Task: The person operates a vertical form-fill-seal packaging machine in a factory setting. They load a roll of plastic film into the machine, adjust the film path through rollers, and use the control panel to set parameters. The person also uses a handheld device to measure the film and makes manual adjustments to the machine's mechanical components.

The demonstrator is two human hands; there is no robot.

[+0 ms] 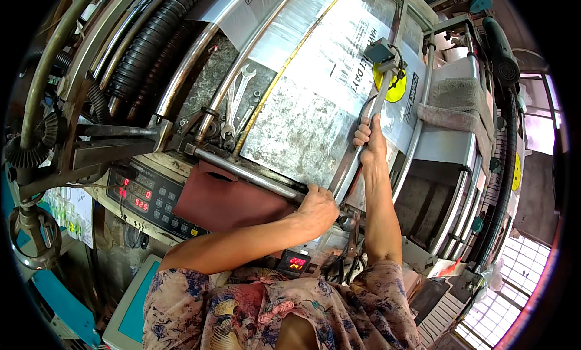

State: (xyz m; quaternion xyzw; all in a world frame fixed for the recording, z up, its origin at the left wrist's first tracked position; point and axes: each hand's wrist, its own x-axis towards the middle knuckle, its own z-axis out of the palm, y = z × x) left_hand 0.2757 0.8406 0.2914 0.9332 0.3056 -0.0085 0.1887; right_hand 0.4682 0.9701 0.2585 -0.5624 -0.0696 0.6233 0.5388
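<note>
Head – LH [318, 212] prob. on rod [249, 174]

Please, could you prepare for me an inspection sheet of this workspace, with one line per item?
Surface: blotched metal plate, worn.
Job's things: metal bar; printed plastic film across the plate's far part.
Clutter: wrenches left of the plate; grey cloth draped at right.
Hands: right hand grips the metal bar; left hand curls at the front rail's right end.
Cables: black cable beside the blue-grey box.
Surroundings: control panel with lit red digits, left; gridded window, lower right.
</note>
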